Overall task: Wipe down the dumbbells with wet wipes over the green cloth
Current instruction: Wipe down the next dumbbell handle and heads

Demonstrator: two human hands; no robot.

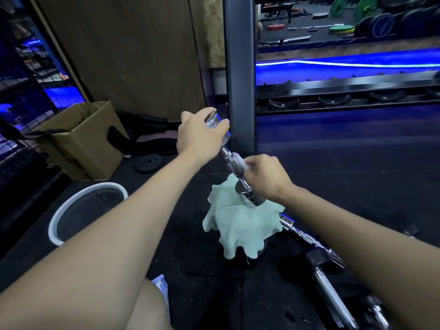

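Chrome dumbbell [229, 156] is gripped by the left hand [198, 136]; white wipe [239, 161] is pinched on its handle by the right hand [266, 178] above the green cloth [240, 225]; 1 more dumbbell [307, 236] likely waits.

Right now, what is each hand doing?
Left hand: grips the upper end of the chrome dumbbell.
Right hand: pinches a wet wipe round the dumbbell's handle.

1 head-worn camera looks forward and down, close over the floor [333, 151].

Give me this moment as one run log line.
left hand: grips dumbbell top | right hand: wet wipe on handle | bottom end on green cloth
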